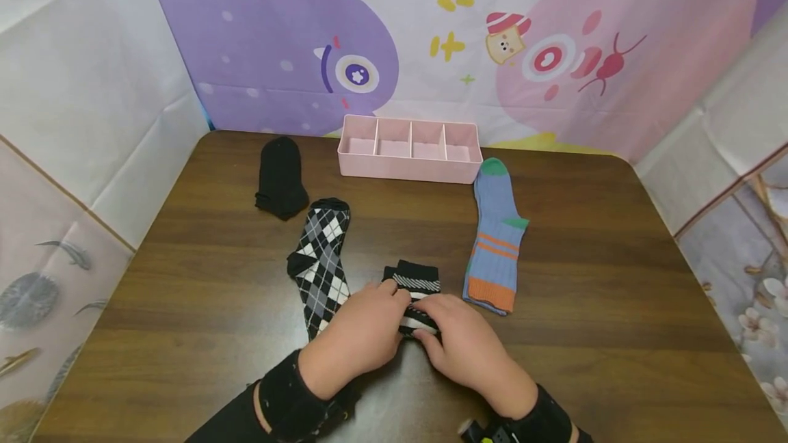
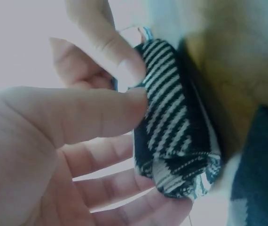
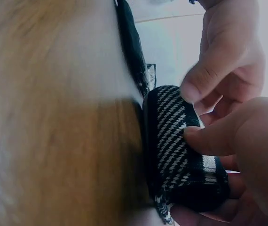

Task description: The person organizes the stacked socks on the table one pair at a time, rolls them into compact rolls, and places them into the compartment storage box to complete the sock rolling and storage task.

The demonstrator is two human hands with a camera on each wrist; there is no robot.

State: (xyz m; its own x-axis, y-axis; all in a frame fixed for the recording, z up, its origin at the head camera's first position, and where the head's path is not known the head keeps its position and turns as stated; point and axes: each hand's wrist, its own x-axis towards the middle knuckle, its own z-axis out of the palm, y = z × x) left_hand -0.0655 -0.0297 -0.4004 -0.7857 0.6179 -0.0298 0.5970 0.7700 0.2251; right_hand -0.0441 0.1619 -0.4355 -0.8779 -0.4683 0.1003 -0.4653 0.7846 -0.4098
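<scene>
A black-and-white striped pair of socks (image 1: 420,321), folded into a thick bundle, lies at the middle front of the table between both hands. My left hand (image 1: 367,325) grips its left side; in the left wrist view the thumb presses on the diagonally striped knit (image 2: 164,99) while the fingers curl behind. From the right, my right hand (image 1: 463,344) holds the other side. The right wrist view shows its thumb on the rolled face (image 3: 171,136) and its fingers round the end. Parts of the bundle are hidden by the hands.
Left of the hands lies an argyle pair of socks (image 1: 323,262), with a black pair (image 1: 280,176) farther back. Blue socks with orange bands (image 1: 495,224) lie to the right. A pink box with several compartments (image 1: 409,167) stands at the table's (image 1: 585,279) back edge.
</scene>
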